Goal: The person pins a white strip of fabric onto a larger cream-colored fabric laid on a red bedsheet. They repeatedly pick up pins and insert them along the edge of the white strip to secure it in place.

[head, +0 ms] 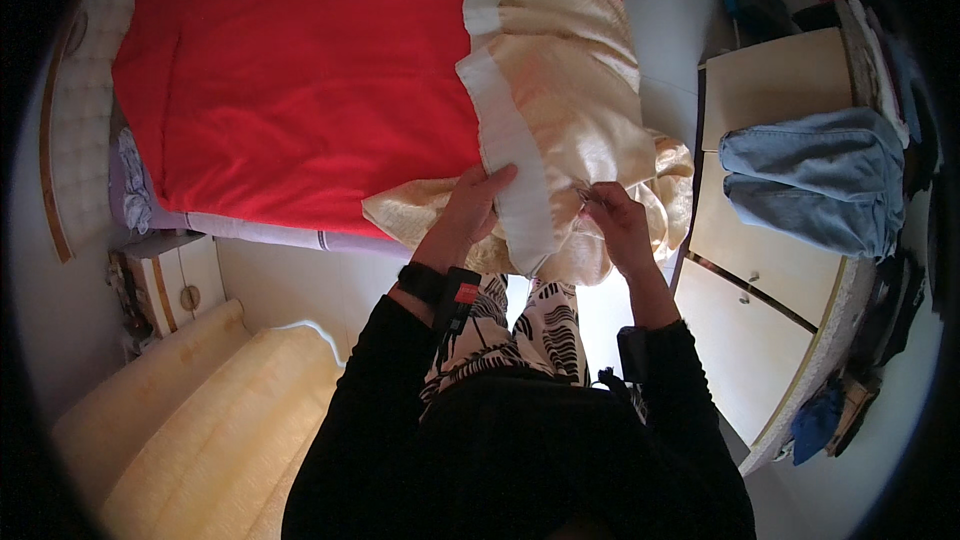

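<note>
A gold satin-like curtain panel (577, 97) with a wide white heading band (517, 142) lies bunched over the bed's corner and hangs down in front of my legs. Its white band is gripped at the edge by my left hand (475, 202), thumb on top and fingers underneath. A few centimetres to the right, my right hand (616, 221) pinches a small metal piece (584, 193), perhaps a curtain hook, just above the gold cloth. The piece is too small to make out fully.
A red blanket (315, 82) covers the bed. To the right stands a cream cabinet (772, 225) with folded jeans (814, 180) on top. A small white bedside cabinet (180, 281) is at left, and yellowish fabric (232, 405) spreads at lower left.
</note>
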A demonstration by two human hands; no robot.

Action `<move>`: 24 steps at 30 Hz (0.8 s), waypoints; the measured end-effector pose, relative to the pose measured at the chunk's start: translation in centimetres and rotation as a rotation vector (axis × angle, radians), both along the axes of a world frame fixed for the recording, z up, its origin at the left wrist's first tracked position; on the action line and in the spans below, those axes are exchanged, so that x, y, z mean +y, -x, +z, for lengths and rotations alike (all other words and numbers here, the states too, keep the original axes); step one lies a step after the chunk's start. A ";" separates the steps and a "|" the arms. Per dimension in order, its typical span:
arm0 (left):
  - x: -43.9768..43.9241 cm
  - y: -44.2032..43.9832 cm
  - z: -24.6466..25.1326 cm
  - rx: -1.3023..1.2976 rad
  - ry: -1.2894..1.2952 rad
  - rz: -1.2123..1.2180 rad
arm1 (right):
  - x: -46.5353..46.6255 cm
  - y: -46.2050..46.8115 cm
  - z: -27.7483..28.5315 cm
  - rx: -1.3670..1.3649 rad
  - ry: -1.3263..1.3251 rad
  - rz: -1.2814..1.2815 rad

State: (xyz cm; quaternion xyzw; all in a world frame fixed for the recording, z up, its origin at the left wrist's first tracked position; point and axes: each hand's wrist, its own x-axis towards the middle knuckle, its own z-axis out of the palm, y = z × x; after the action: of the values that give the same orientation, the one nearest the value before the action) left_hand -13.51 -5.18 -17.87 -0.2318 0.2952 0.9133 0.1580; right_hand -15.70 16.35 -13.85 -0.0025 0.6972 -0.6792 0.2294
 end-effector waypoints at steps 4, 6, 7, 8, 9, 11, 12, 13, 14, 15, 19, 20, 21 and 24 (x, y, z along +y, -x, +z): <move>-0.2 0.2 1.9 0.015 0.072 -0.043 | -1.5 1.7 1.6 0.088 -0.013 0.133; -0.2 0.2 2.6 0.035 0.092 -0.050 | -2.1 2.1 2.0 0.055 -0.028 0.162; -0.1 0.2 2.8 0.052 0.094 -0.052 | -2.4 2.2 2.0 0.066 -0.036 0.155; -0.1 0.2 3.0 0.064 0.100 -0.059 | -2.6 2.3 2.0 0.078 -0.045 0.147; -0.1 0.2 3.2 0.077 0.107 -0.065 | -2.7 2.3 2.0 0.072 -0.039 0.130; 0.0 0.3 3.3 0.091 0.113 -0.067 | -2.9 2.4 1.8 0.061 -0.030 0.092; 0.1 0.3 3.3 0.092 0.113 -0.063 | -2.9 2.4 1.7 0.067 -0.035 0.088; 0.2 0.3 3.3 0.092 0.113 -0.059 | -2.9 2.4 1.6 0.073 -0.040 0.083; 0.2 0.3 3.3 0.088 0.113 -0.065 | -2.9 2.5 1.5 0.071 -0.038 0.079; 0.2 0.4 3.3 0.083 0.112 -0.071 | -2.9 2.5 1.4 0.089 -0.057 0.085; 0.4 0.4 3.2 0.070 0.100 -0.079 | -2.6 2.6 1.3 0.080 -0.064 0.073; 0.4 0.4 3.2 0.076 0.095 -0.079 | -2.6 2.6 1.3 0.065 -0.056 0.060; 0.4 0.4 3.2 0.080 0.092 -0.080 | -2.6 2.6 1.3 0.065 -0.069 0.070; 0.5 0.5 3.3 0.082 0.094 -0.083 | -2.4 2.8 1.4 0.082 -0.105 0.112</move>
State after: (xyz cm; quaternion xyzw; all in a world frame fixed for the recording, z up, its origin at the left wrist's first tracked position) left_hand -13.98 -4.73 -14.55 -0.1890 0.3535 0.8998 0.1724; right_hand -18.46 13.92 -12.49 -0.0571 0.7394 -0.6272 0.2379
